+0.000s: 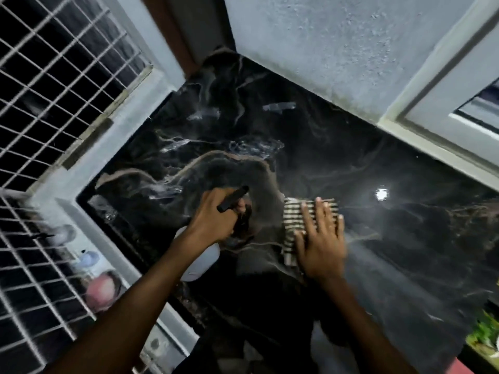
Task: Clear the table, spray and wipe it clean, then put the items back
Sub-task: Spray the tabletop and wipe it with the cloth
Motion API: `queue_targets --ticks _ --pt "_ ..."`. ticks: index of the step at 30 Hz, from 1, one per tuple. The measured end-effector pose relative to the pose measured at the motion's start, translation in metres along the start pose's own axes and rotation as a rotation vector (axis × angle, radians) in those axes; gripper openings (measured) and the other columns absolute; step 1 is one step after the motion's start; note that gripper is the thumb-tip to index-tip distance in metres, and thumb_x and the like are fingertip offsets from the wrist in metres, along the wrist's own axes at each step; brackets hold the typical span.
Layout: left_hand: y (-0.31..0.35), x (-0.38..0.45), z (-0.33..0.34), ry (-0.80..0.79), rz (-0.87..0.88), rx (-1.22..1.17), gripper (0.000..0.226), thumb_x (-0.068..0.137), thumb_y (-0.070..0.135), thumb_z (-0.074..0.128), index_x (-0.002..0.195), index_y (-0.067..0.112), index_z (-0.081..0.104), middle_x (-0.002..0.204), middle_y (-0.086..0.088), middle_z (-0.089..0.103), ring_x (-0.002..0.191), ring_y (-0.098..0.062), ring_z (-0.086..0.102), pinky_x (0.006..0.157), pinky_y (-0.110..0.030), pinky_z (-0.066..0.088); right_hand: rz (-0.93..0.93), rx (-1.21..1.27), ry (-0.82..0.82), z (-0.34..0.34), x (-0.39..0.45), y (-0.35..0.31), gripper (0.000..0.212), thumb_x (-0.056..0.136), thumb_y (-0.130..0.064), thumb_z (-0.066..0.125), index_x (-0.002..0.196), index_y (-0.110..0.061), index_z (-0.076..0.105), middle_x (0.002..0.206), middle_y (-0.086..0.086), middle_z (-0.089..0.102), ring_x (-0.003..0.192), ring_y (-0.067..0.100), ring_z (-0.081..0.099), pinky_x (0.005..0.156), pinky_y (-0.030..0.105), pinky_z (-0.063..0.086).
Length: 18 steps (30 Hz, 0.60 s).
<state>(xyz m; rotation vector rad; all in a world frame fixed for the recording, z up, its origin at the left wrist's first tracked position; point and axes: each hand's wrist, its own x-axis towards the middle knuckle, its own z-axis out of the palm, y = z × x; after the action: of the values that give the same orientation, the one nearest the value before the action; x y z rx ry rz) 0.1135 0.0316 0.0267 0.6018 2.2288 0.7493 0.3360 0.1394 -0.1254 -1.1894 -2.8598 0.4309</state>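
Note:
The table [378,211] is a glossy black marble top with pale veins and wet spray streaks near its middle. My left hand [213,220] grips a spray bottle [201,263] by its black trigger head, the white body hanging below my wrist over the table's left edge. My right hand [318,241] presses flat, fingers spread, on a black-and-white striped cloth [294,214] lying on the table just right of the bottle.
Grey walls close the table at the back and left. A window with a white metal grille [54,90] fills the left side. A white door frame [445,90] stands at the right. Green items [486,333] sit beyond the table's right corner.

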Motion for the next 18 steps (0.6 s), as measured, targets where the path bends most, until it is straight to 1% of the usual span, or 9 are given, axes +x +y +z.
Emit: queue_targets --ticks 2,4,6,8,10,13,15,17,18 --pt "-0.008 0.005 -0.012 0.036 0.001 -0.026 0.025 0.082 -0.007 0.053 0.08 0.01 0.069 0.079 -0.007 0.072 0.075 -0.027 0.071 0.051 -0.052 0.059 0.106 -0.043 0.009 -0.01 0.022 0.035 0.068 0.1 -0.049 0.033 0.163 -0.026 0.023 0.172 0.008 0.014 0.159 0.026 0.014 0.127 0.054 0.01" --pt "-0.013 0.01 -0.017 0.04 -0.008 -0.025 0.022 0.082 -0.006 0.055 0.076 0.011 0.069 0.073 -0.008 0.071 0.071 -0.029 0.071 0.048 -0.05 0.059 0.277 -0.032 0.045 -0.02 0.057 0.066 0.069 0.1 -0.051 0.027 0.163 -0.023 0.021 0.172 0.01 0.013 0.158 0.029 0.012 0.127 0.054 0.009" --pt "-0.02 0.015 -0.023 0.024 0.003 0.003 0.013 0.077 0.001 0.059 0.07 0.007 0.069 0.068 -0.013 0.07 0.067 -0.031 0.07 0.051 -0.048 0.059 0.439 -0.005 0.078 -0.026 0.092 0.071 0.071 0.099 -0.051 0.025 0.162 -0.019 0.023 0.171 0.013 0.014 0.158 0.032 0.013 0.126 0.057 0.011" --pt "-0.03 0.019 -0.028 -0.002 0.088 0.06 0.018 0.069 0.015 0.054 0.066 0.003 0.068 0.064 -0.017 0.068 0.063 -0.033 0.067 0.058 -0.05 0.059 0.537 -0.014 0.102 -0.024 0.108 0.059 0.071 0.099 -0.049 0.025 0.162 -0.017 0.024 0.17 0.015 0.014 0.157 0.033 0.012 0.126 0.057 0.01" --pt "-0.042 0.024 -0.034 -0.022 0.157 0.113 0.026 0.064 0.019 0.049 0.064 0.0 0.066 0.064 -0.019 0.067 0.064 -0.034 0.066 0.063 -0.05 0.057 0.579 -0.022 0.104 -0.022 0.11 0.051 0.071 0.099 -0.049 0.024 0.162 -0.017 0.023 0.171 0.015 0.014 0.158 0.034 0.012 0.127 0.056 0.009" --pt "-0.056 0.036 -0.052 -0.061 0.167 0.108 0.03 0.064 0.021 0.05 0.07 -0.003 0.067 0.07 -0.021 0.07 0.071 -0.035 0.069 0.067 -0.051 0.058 0.618 -0.008 0.104 -0.02 0.109 0.04 0.074 0.097 -0.052 0.021 0.163 -0.018 0.02 0.171 0.014 0.01 0.158 0.033 0.008 0.127 0.055 0.008" --pt "-0.061 0.041 -0.063 -0.097 0.187 0.068 0.033 0.065 0.023 0.048 0.07 -0.005 0.066 0.071 -0.026 0.069 0.071 -0.038 0.07 0.065 -0.053 0.058 0.675 0.018 0.111 -0.017 0.105 0.021 0.077 0.096 -0.053 0.019 0.163 -0.016 0.019 0.171 0.015 0.01 0.158 0.034 0.007 0.127 0.054 0.007" --pt "-0.066 0.045 -0.072 -0.114 0.166 0.086 0.025 0.068 0.023 0.05 0.061 0.001 0.061 0.065 -0.023 0.064 0.064 -0.036 0.067 0.061 -0.049 0.058 0.683 0.013 0.129 -0.008 0.098 -0.01 0.077 0.096 -0.053 0.02 0.162 -0.015 0.021 0.171 0.017 0.012 0.158 0.035 0.01 0.127 0.055 0.008" --pt "-0.069 0.046 -0.076 -0.102 0.168 0.116 0.02 0.071 0.021 0.054 0.055 0.009 0.055 0.064 -0.018 0.06 0.064 -0.033 0.064 0.061 -0.043 0.057 0.663 0.002 0.135 -0.002 0.093 -0.027 0.076 0.096 -0.052 0.022 0.162 -0.015 0.023 0.17 0.017 0.014 0.157 0.036 0.012 0.126 0.055 0.01"
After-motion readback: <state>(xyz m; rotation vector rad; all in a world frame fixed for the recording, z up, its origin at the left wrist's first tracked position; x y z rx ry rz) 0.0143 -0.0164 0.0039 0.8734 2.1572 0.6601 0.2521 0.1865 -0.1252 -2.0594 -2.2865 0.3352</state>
